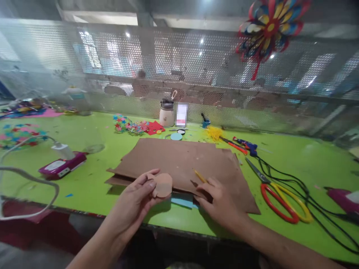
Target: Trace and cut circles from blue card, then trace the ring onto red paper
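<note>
My left hand (138, 198) pinches a small rounded brown cut-out (162, 185) at the near edge of a stack of brown foam sheets (182, 160). My right hand (217, 201) rests on the sheets' front right part, its fingers closed round a yellow pencil (199, 176) whose tip points up and left. A light blue sheet (182, 202) pokes out from under the brown stack between my hands.
Red and yellow scissors (280, 198) and black cables (308, 198) lie right of the sheets on the green table (92, 179). A glue gun (246, 144), a white jar (166, 113), coloured foam shapes (131, 127) and a pink box (62, 166) lie around. A perforated metal screen (112, 63) backs the table.
</note>
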The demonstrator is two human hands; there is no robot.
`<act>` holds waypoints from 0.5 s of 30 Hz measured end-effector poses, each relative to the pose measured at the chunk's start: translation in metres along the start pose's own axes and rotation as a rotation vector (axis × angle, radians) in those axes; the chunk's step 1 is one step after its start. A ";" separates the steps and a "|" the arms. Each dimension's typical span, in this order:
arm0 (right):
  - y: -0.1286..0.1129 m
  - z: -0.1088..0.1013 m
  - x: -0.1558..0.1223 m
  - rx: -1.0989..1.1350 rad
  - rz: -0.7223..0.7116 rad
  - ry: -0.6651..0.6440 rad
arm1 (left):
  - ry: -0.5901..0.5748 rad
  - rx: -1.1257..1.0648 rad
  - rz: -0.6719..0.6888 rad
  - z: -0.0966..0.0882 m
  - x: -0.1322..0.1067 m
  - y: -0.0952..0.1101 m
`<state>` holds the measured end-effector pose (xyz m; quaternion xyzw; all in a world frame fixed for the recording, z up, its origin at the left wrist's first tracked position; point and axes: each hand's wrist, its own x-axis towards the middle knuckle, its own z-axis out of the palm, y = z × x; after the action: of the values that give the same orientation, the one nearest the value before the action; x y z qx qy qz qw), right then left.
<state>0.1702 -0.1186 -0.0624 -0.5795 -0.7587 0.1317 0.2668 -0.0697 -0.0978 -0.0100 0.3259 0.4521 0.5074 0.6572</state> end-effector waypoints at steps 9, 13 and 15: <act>-0.012 -0.025 0.014 0.385 0.134 -0.046 | -0.167 0.162 0.018 0.017 0.031 0.021; -0.007 -0.037 0.033 0.344 0.058 -0.023 | -0.313 0.509 0.081 0.016 0.067 0.024; 0.003 -0.036 0.040 0.255 0.018 -0.021 | -0.360 0.634 0.105 0.011 0.094 0.028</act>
<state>0.1858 -0.0836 -0.0240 -0.5461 -0.7335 0.2354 0.3290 -0.0629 0.0004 -0.0052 0.6202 0.4469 0.3097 0.5654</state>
